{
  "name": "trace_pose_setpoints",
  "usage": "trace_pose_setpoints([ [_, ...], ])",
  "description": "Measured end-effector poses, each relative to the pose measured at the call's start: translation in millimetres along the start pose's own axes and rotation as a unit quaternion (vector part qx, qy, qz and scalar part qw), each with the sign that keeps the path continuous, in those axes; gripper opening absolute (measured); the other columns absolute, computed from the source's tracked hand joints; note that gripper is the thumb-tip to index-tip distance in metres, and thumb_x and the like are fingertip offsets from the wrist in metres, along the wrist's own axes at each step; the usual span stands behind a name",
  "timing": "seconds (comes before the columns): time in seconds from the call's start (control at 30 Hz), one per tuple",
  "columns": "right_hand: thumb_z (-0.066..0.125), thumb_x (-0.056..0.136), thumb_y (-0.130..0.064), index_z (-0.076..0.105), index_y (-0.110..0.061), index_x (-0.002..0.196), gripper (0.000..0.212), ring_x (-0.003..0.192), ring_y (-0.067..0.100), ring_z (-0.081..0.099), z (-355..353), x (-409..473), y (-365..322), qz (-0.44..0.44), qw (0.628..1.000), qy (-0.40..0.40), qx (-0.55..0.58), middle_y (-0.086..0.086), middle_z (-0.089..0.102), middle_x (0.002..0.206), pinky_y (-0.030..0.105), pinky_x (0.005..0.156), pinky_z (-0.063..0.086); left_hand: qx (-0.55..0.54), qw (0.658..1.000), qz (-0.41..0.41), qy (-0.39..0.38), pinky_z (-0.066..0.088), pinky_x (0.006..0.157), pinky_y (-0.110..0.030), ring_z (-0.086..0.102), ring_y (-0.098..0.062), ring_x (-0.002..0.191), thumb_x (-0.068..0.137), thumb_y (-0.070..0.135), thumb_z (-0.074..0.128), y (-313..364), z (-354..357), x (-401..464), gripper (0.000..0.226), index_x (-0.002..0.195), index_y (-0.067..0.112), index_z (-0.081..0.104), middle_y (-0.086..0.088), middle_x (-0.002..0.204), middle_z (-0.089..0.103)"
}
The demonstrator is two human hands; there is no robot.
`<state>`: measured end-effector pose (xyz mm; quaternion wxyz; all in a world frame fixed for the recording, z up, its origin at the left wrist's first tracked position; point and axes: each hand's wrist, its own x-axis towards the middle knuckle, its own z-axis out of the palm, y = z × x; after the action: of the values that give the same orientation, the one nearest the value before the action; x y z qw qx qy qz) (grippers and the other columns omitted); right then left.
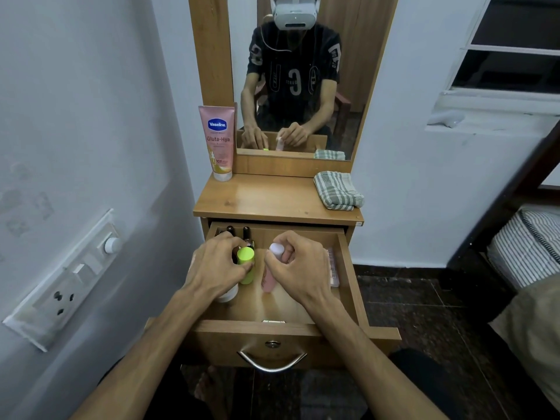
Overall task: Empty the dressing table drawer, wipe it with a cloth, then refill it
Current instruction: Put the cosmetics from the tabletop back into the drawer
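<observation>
The wooden drawer (345, 268) of the dressing table stands pulled out. Inside it, my left hand (215, 265) grips a lime-green bottle (246, 262) standing upright. My right hand (295, 265) holds a pink bottle with a white cap (275, 249), fingers curled round it. Two dark small bottles (246, 233) stand at the drawer's back left. A white container (228, 295) shows under my left wrist, and a flat pink pack (332, 266) lies along the right wall. A folded striped cloth (338, 190) lies on the tabletop's right side.
A pink Vaseline tube (218, 140) stands at the tabletop's back left against the mirror (297, 80). A wall with a switch panel (60, 283) is close on the left. A bed (527, 247) stands on the right over dark floor tiles.
</observation>
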<state>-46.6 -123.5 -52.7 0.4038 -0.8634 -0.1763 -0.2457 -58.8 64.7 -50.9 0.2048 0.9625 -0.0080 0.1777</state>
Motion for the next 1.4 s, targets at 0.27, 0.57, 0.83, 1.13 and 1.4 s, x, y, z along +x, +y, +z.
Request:
trace_pose_setpoints([
  [0.27,0.075,0.078,-0.033,0.071,-0.026,0.086,0.011,0.058,0.008,0.059,1.7,0.4,3.1,-0.001,1.0,-0.004,0.024,-0.014,0.058,0.059,0.03,0.054,0.051,0.002,1.0,0.016,0.019,0.047,0.068,-0.03,0.062,-0.016,0.09,0.075,0.041,0.075,-2.2,0.8,-4.1,0.044,0.116,0.024,0.069,0.009,0.104,0.059],
  [0.57,0.073,0.074,-0.038,0.072,-0.027,0.078,0.012,0.057,0.01,0.061,5.1,0.1,6.4,0.056,0.995,-0.057,0.058,-0.01,0.063,0.058,0.033,0.055,0.053,-0.117,0.984,-0.032,0.127,0.049,0.061,-0.029,0.056,-0.008,0.067,0.078,0.031,0.079,-2.2,-16.2,-17.7,0.013,0.08,0.027,0.066,0.011,0.077,0.056],
  [0.83,0.074,0.083,-0.016,0.071,-0.009,0.091,0.012,0.057,0.017,0.068,1.2,-2.8,-2.6,0.22,0.904,-0.342,0.131,0.013,0.078,0.076,0.032,0.06,0.06,-0.197,0.958,-0.146,0.146,0.049,0.055,-0.029,0.059,-0.012,0.058,0.079,0.022,0.07,-0.1,-22.3,-23.2,0.017,0.063,0.022,0.063,0.005,0.06,0.063],
  [1.13,0.082,0.083,-0.018,0.071,-0.017,0.1,0.02,0.065,0.007,0.066,6.9,-8.3,-2.5,0.152,0.857,-0.492,0.006,-0.001,0.077,0.083,0.025,0.063,0.053,-0.19,0.956,-0.201,0.101,0.052,0.061,-0.031,0.064,-0.011,0.066,0.08,0.027,0.069,-3.8,-19.0,-22.2,0.014,0.067,0.025,0.067,0.009,0.064,0.067],
  [1.4,0.085,0.084,-0.022,0.073,-0.017,0.105,0.026,0.075,0.001,0.066,14.2,-9.7,-1.1,0.102,0.855,-0.509,-0.008,-0.002,0.079,0.098,0.025,0.072,0.054,-0.163,0.963,-0.196,0.088,0.041,0.054,-0.023,0.06,-0.008,0.062,0.08,0.023,0.07,-0.6,-17.6,-19.9,0.015,0.065,0.024,0.066,0.009,0.06,0.064],
])
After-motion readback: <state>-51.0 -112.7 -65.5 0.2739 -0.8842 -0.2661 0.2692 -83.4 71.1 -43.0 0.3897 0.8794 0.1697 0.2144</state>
